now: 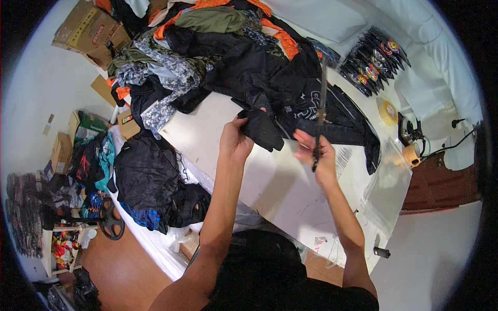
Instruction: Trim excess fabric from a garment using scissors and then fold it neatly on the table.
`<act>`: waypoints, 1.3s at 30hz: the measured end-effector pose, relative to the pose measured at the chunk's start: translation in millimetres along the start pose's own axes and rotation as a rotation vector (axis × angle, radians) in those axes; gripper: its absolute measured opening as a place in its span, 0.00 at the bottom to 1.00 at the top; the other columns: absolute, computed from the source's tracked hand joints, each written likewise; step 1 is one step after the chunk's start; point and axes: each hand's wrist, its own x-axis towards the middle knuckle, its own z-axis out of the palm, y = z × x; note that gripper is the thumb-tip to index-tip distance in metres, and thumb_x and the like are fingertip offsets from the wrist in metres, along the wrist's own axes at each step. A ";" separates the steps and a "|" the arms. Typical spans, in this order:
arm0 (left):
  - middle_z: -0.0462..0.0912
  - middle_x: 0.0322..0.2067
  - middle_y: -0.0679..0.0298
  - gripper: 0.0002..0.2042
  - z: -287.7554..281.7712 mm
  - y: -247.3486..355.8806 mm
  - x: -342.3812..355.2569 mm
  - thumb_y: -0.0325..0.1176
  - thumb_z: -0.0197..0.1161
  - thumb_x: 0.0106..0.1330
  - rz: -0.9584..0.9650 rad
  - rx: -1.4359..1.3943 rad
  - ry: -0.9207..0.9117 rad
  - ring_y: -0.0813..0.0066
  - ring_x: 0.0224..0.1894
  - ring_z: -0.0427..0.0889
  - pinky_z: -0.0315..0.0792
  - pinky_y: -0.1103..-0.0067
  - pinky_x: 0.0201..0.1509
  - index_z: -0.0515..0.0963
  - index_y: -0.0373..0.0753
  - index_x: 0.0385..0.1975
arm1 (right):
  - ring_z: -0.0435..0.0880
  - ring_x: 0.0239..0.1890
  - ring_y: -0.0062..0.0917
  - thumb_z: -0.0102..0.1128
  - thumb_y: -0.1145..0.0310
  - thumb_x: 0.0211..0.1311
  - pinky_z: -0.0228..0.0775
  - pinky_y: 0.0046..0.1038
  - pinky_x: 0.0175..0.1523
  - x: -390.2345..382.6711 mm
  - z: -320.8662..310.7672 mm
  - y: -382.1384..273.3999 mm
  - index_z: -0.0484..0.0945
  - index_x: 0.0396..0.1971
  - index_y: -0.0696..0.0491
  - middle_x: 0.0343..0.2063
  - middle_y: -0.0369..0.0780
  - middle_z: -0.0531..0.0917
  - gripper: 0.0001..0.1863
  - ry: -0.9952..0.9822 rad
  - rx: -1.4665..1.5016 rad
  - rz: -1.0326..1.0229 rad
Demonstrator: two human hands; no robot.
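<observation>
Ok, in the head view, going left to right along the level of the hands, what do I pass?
Dark clothes heap hanging off the table's left edge → left hand gripping a black garment → right hand holding a dark strap → clear plastic bag → tape roll.

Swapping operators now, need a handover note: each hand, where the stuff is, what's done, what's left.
Left hand: gripping a fold of the black garment at the edge of the clothes pile.
Right hand: closed on a long dark strap-like piece that runs up over the pile; what it is cannot be told.
White table: clear bags at its right end, tape roll beyond them, a row of dark packets far right.
Done: the garment is lifted off the table.
Left: it is not folded and not bagged; the pile is unsorted.
</observation>
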 end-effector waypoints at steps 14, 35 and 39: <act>0.70 0.46 0.42 0.16 0.8 -23.3 -34.5 0.19 0.40 0.61 -0.011 0.119 0.089 0.51 0.51 0.72 0.64 0.63 0.62 0.62 0.24 0.49 | 0.76 0.48 0.23 0.63 0.88 0.43 0.67 0.26 0.56 -30.3 55.8 18.8 0.70 0.35 0.59 0.47 0.45 0.77 0.18 -0.049 0.070 0.040; 0.79 0.36 0.62 0.15 -53.1 -17.4 -129.6 0.29 0.64 0.58 0.253 1.630 0.068 0.76 0.38 0.79 0.73 0.80 0.42 0.73 0.34 0.44 | 0.77 0.30 0.17 0.65 0.77 0.50 0.68 0.17 0.38 -42.0 53.5 -3.7 0.67 0.24 0.50 0.26 0.36 0.79 0.13 0.254 0.339 0.282; 0.80 0.28 0.65 0.09 -34.4 -56.8 -132.4 0.28 0.65 0.57 0.439 1.551 -0.158 0.80 0.32 0.79 0.72 0.86 0.35 0.76 0.31 0.33 | 0.78 0.26 0.17 0.66 0.78 0.50 0.69 0.17 0.33 -45.0 59.9 -2.4 0.66 0.24 0.50 0.25 0.37 0.79 0.14 0.255 0.211 0.222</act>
